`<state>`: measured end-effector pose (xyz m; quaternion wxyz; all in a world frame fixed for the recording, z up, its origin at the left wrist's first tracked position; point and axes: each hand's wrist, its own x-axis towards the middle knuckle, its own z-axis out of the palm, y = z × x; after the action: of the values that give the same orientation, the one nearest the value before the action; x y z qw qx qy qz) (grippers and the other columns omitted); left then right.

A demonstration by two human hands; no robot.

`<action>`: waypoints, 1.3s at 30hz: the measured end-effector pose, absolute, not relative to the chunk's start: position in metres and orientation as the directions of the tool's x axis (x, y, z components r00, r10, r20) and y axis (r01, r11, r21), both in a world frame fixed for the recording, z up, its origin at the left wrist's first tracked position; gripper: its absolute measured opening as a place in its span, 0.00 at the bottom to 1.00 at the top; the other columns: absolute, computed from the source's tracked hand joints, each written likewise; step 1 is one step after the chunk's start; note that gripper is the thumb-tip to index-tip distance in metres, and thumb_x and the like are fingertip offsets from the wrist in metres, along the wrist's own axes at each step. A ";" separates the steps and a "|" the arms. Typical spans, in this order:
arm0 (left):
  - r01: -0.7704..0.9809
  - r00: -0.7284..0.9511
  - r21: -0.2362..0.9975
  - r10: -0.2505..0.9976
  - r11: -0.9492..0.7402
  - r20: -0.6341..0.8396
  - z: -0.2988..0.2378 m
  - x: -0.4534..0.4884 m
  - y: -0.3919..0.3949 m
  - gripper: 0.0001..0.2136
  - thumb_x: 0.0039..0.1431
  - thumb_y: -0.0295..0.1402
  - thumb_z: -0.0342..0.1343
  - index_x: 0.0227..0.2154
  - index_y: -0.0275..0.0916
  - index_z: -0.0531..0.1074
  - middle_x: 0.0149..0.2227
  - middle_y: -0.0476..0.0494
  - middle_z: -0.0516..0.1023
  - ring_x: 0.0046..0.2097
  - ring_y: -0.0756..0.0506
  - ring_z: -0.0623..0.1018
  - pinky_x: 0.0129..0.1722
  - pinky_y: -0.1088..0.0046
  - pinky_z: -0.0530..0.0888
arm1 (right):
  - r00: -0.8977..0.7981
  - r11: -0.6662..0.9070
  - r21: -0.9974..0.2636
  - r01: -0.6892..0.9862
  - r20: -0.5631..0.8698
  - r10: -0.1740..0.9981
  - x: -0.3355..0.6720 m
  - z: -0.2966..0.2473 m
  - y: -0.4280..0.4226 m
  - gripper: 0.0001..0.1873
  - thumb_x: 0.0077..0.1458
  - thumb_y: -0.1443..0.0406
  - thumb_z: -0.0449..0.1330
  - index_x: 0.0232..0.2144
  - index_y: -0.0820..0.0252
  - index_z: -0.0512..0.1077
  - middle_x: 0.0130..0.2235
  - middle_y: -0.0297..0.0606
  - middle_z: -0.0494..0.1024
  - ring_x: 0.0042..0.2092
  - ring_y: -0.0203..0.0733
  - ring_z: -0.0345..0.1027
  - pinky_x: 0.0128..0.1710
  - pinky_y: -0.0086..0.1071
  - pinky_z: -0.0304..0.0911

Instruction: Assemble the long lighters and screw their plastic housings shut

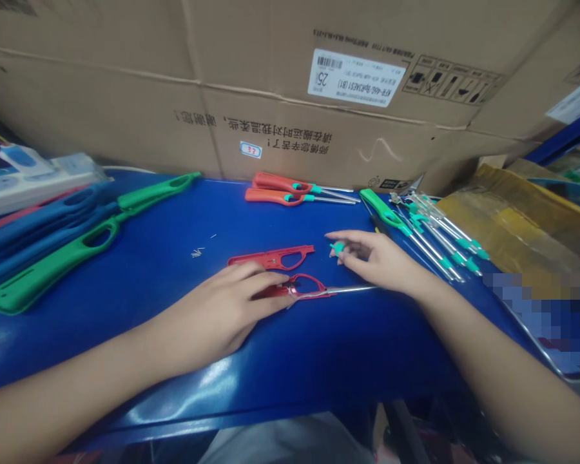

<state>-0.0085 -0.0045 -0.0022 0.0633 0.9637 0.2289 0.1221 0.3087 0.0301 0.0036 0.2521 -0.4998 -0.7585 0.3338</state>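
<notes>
My left hand [232,306] lies on the blue table [174,258], its fingers pressed down on a red handle shell [303,283] that has a thin metal rod [352,290] sticking out to the right. A second red half shell [270,259] lies just behind it, apart from both hands. My right hand [377,261] hovers over the rod's far end and pinches a small teal plastic cap [337,248] between thumb and fingers.
Two finished orange lighters [290,190] lie at the back. A green lighter [384,209] and several metal rods with teal caps [444,241] lie at the right. Green shells [77,248] and blue shells [38,219] are stacked at the left. Cardboard boxes [270,84] wall the back.
</notes>
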 end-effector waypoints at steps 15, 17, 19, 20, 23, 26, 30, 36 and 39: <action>0.439 0.867 0.163 0.464 -0.884 0.184 -0.002 -0.009 -0.005 0.24 0.68 0.25 0.50 0.64 0.48 0.69 0.64 0.40 0.71 0.61 0.35 0.71 0.57 0.52 0.75 | -0.411 0.443 -0.342 0.828 0.166 0.896 0.321 0.026 0.026 0.21 0.68 0.53 0.55 0.57 0.57 0.69 0.53 0.46 0.72 0.37 0.42 0.71 0.40 0.39 0.70; 0.438 0.869 0.165 0.463 -0.884 0.176 -0.002 -0.009 -0.005 0.24 0.68 0.25 0.50 0.64 0.48 0.69 0.64 0.40 0.72 0.61 0.35 0.72 0.56 0.52 0.75 | -0.436 0.471 -0.287 0.834 0.180 0.882 0.329 0.032 0.026 0.17 0.65 0.52 0.59 0.49 0.56 0.73 0.49 0.43 0.73 0.39 0.43 0.71 0.40 0.39 0.69; 0.440 0.867 0.168 0.466 -0.882 0.176 -0.001 -0.009 -0.005 0.25 0.67 0.24 0.50 0.64 0.48 0.69 0.63 0.39 0.72 0.61 0.34 0.72 0.56 0.51 0.75 | -0.489 0.512 -0.240 0.825 0.151 0.859 0.335 0.032 0.027 0.13 0.65 0.55 0.61 0.45 0.56 0.74 0.47 0.42 0.74 0.41 0.44 0.71 0.41 0.38 0.67; 0.441 0.866 0.170 0.467 -0.881 0.178 -0.001 -0.009 -0.005 0.25 0.67 0.24 0.50 0.64 0.48 0.69 0.63 0.39 0.72 0.60 0.34 0.72 0.56 0.51 0.75 | -0.513 0.528 -0.224 0.819 0.125 0.849 0.336 0.030 0.028 0.11 0.65 0.57 0.60 0.44 0.56 0.74 0.47 0.42 0.74 0.41 0.44 0.71 0.40 0.38 0.67; 0.438 0.866 0.173 0.465 -0.882 0.183 -0.001 -0.009 -0.005 0.24 0.68 0.24 0.50 0.64 0.48 0.69 0.63 0.39 0.72 0.61 0.34 0.72 0.56 0.50 0.75 | -0.540 0.541 -0.229 0.809 0.071 0.839 0.331 0.024 0.029 0.08 0.68 0.60 0.57 0.38 0.57 0.72 0.42 0.42 0.75 0.39 0.43 0.71 0.38 0.36 0.65; 0.433 0.869 0.171 0.460 -0.885 0.183 -0.001 -0.009 -0.005 0.25 0.68 0.24 0.50 0.65 0.48 0.68 0.64 0.39 0.71 0.61 0.34 0.71 0.57 0.51 0.74 | -0.547 0.547 -0.315 0.776 0.096 0.832 0.319 0.021 0.026 0.09 0.67 0.62 0.57 0.34 0.57 0.71 0.36 0.39 0.78 0.35 0.42 0.71 0.36 0.34 0.64; 0.439 0.867 0.170 0.466 -0.882 0.176 -0.002 -0.009 -0.006 0.26 0.67 0.23 0.51 0.65 0.48 0.67 0.64 0.39 0.71 0.61 0.35 0.71 0.57 0.51 0.74 | -0.532 0.532 -0.435 0.727 0.132 0.836 0.307 0.022 0.020 0.05 0.66 0.64 0.59 0.35 0.57 0.73 0.31 0.36 0.79 0.29 0.38 0.71 0.31 0.31 0.62; 0.442 0.868 0.162 0.466 -0.882 0.172 -0.002 -0.008 -0.007 0.26 0.66 0.23 0.52 0.65 0.48 0.68 0.64 0.38 0.71 0.61 0.34 0.71 0.58 0.51 0.74 | -0.573 0.576 -0.349 0.739 0.124 0.810 0.309 0.018 0.021 0.03 0.64 0.65 0.62 0.40 0.58 0.73 0.38 0.39 0.78 0.33 0.39 0.70 0.33 0.31 0.63; 0.441 0.869 0.155 0.464 -0.884 0.174 -0.002 -0.008 -0.006 0.26 0.66 0.23 0.51 0.65 0.47 0.68 0.64 0.38 0.71 0.61 0.34 0.71 0.57 0.51 0.75 | -0.591 0.594 -0.371 0.714 0.136 0.795 0.309 0.015 0.023 0.04 0.65 0.63 0.61 0.39 0.58 0.74 0.40 0.40 0.76 0.35 0.39 0.70 0.34 0.31 0.63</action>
<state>-0.0081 -0.0063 -0.0015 0.0551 0.9650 0.2345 0.1033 0.3094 0.0233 0.0155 0.1453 -0.4285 -0.8807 0.1400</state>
